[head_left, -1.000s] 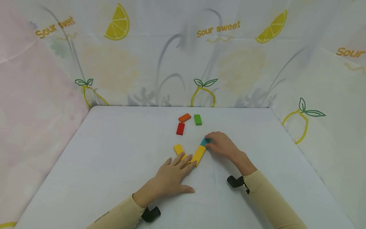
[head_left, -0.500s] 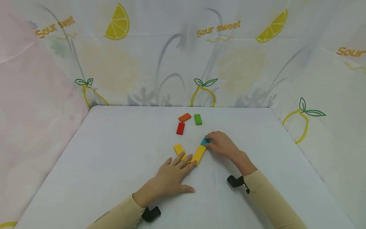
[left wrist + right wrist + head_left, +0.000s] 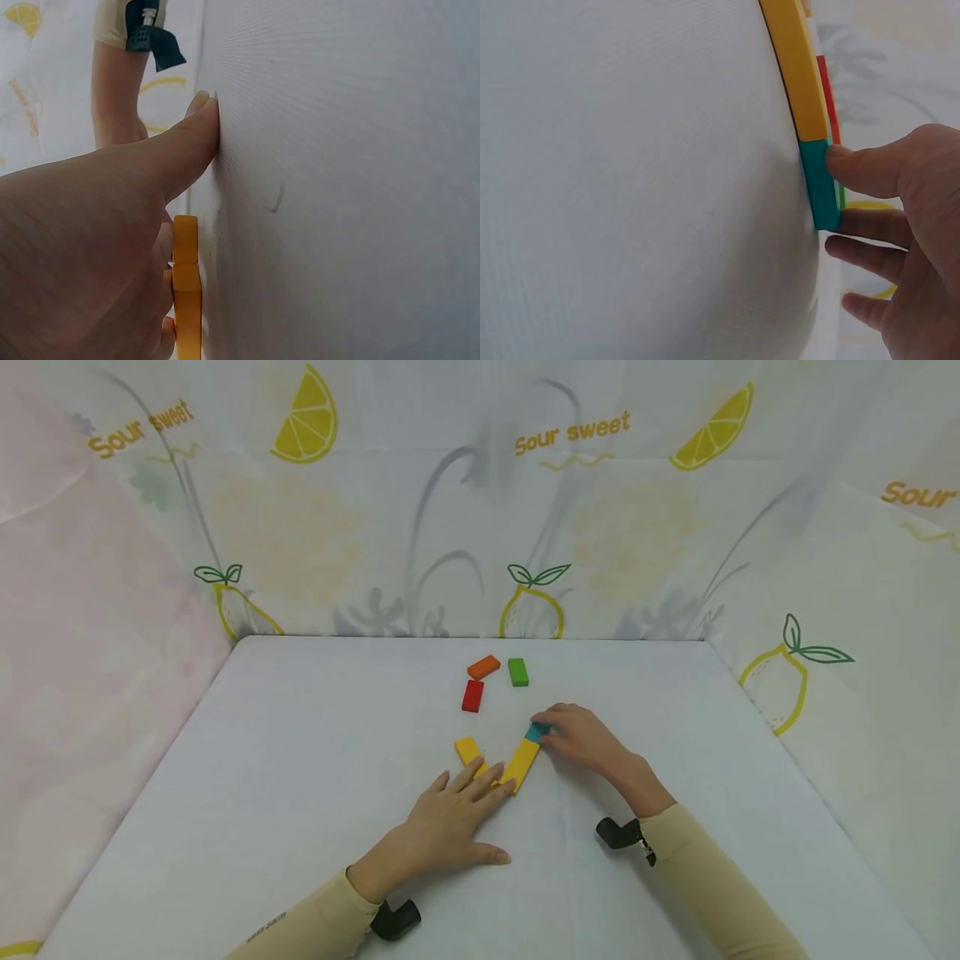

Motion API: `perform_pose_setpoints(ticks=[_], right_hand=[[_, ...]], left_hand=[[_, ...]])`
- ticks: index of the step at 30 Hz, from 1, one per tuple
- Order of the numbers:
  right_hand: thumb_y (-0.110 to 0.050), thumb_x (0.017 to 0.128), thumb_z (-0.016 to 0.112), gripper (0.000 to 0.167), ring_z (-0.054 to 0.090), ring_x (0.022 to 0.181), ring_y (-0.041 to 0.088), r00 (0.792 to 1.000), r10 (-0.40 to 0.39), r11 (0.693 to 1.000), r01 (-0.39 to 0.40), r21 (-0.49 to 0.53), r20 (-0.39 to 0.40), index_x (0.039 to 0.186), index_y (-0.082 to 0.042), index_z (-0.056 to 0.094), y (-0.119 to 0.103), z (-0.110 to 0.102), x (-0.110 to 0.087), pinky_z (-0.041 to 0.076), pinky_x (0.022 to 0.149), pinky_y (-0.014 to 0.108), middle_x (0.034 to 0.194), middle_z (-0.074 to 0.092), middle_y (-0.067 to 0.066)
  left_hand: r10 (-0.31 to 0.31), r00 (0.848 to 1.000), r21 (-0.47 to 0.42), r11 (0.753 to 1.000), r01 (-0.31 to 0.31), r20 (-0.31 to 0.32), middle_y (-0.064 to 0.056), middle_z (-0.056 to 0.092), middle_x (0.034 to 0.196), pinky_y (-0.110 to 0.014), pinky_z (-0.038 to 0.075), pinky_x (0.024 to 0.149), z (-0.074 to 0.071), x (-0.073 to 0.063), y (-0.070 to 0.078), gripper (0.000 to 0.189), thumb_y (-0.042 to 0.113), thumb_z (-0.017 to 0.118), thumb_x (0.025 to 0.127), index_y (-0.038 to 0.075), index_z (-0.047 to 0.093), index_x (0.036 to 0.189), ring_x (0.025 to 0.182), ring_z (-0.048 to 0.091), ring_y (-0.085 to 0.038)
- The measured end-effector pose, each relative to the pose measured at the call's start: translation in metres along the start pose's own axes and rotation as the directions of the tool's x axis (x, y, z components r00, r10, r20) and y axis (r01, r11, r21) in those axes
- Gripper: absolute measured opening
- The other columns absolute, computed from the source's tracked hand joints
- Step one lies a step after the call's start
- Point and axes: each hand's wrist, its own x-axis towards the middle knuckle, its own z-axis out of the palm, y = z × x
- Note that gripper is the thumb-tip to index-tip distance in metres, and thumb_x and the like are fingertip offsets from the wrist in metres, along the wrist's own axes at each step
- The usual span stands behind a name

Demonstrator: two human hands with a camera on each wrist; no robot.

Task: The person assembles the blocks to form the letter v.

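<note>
Butted against a yellow block (image 3: 521,764) on the table (image 3: 337,735), the blue block (image 3: 534,733) should handle light and stiff — best pinched by its edges, as the right hand (image 3: 589,743) does — the left hand (image 3: 450,827) lying fingers spread.

Yellow blocks (image 3: 521,763), blue block (image 3: 533,733), white table (image 3: 300,735), lemon-patterned backdrop (image 3: 420,410)

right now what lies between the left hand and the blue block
A yellow block lies between the left hand and the blue block, as the head view shows.
</note>
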Motion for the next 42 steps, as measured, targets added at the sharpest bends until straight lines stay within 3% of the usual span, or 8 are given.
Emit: perform_pose_setpoints(ticks=[12,27,42], right_hand=[[-0.015,0.093,0.068,0.034,0.063,0.113,0.030,0.998,-0.055,0.997,0.055,-0.050,0.012,0.126,-0.015,0.069,0.0044,0.0018,0.0000,0.051,0.100,0.048,0.123,0.066,0.014],[-0.006,0.091,0.068,0.033,0.065,0.109,0.029,0.998,-0.068,0.995,0.068,-0.067,0.006,0.123,-0.014,0.071,0.0081,0.0014,0.0019,0.052,0.097,0.046,0.119,0.068,0.012],[-0.006,0.093,0.065,0.033,0.062,0.118,0.032,0.998,-0.055,0.997,0.055,-0.044,0.019,0.125,-0.015,0.070,0.0060,0.0001,0.0028,0.049,0.103,0.049,0.127,0.065,0.015]], left_hand=[[-0.001,1.000,0.003,1.000,0.001,0.005,0.005,0.014,0.168,-0.063,0.030,0.115,0.0013,0.0009,-0.0006,0.091,0.078,0.052,0.084,0.033,0.023,0.158,0.157,0.010,-0.028],[-0.002,1.000,0.001,1.000,0.002,-0.007,0.005,0.015,0.168,-0.062,0.031,0.115,0.0012,-0.0001,-0.0004,0.091,0.078,0.052,0.084,0.033,0.025,0.158,0.157,0.010,-0.027],[0.003,1.000,0.004,1.000,-0.003,-0.018,0.005,0.015,0.168,-0.063,0.031,0.115,0.0010,-0.0009,-0.0001,0.091,0.078,0.051,0.084,0.033,0.024,0.158,0.157,0.011,-0.028]])
